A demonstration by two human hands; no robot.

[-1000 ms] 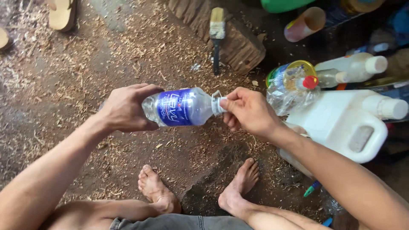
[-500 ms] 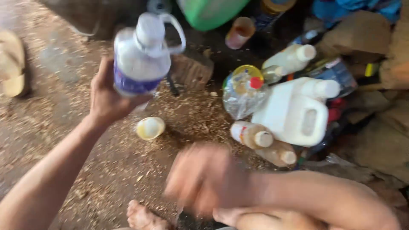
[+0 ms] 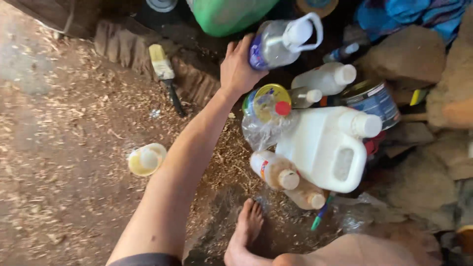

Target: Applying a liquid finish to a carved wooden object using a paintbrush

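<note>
Above the cluttered floor, one clear water bottle (image 3: 276,42) is gripped by the left hand (image 3: 237,69), over one white jug (image 3: 327,145). Two small bottles (image 3: 276,170) lie beside one paintbrush-strewn sawdust patch; the right hand is out of sight.

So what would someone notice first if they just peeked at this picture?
Probably the left hand stretched out at the top, gripping a clear bottle with a blue label and a white loop-handled cap. Next, the big white jug on the right, crowded by smaller bottles on the ground. A paintbrush lies on a wood block at the upper left, above a sawdust-strewn floor.
</note>
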